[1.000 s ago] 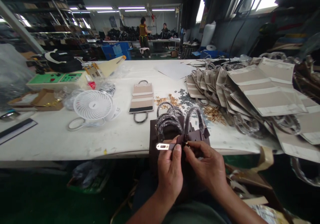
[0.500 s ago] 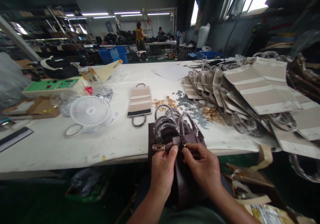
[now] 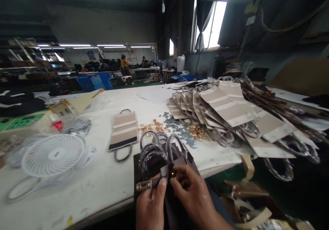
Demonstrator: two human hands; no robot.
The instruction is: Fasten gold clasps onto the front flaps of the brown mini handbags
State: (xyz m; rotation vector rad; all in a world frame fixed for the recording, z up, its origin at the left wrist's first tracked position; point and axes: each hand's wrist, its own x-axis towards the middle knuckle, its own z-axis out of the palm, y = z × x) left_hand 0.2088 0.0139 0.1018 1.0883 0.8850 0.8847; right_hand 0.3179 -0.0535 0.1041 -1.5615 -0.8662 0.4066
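Dark brown bag pieces [image 3: 140,166] with plastic-wrapped handles [image 3: 153,156] rest against the table's front edge. My left hand [image 3: 151,201] pinches a dark strap [image 3: 156,181] whose end carries a gold metal plate [image 3: 144,185]. Close beside it, my right hand [image 3: 189,190] holds a small gold fitting [image 3: 173,174] between thumb and fingertips, at the bag's front. Beyond the handles lie small gold parts [image 3: 158,125], more gold parts [image 3: 197,131] and grey metal pieces [image 3: 177,127]. A beige striped panel with handles [image 3: 124,129] lies flat to the left.
A white fan [image 3: 53,154] stands on the table [image 3: 108,185] at left. Beige panels [image 3: 228,103] are heaped at right. Below them sits an open box [image 3: 246,192] of scraps. Two people work in the far background.
The view has turned right and tilted up, so the table items appear further left and lower. Both hands remain at the strap and fitting, and the strap's gold-plated end is tilted more.
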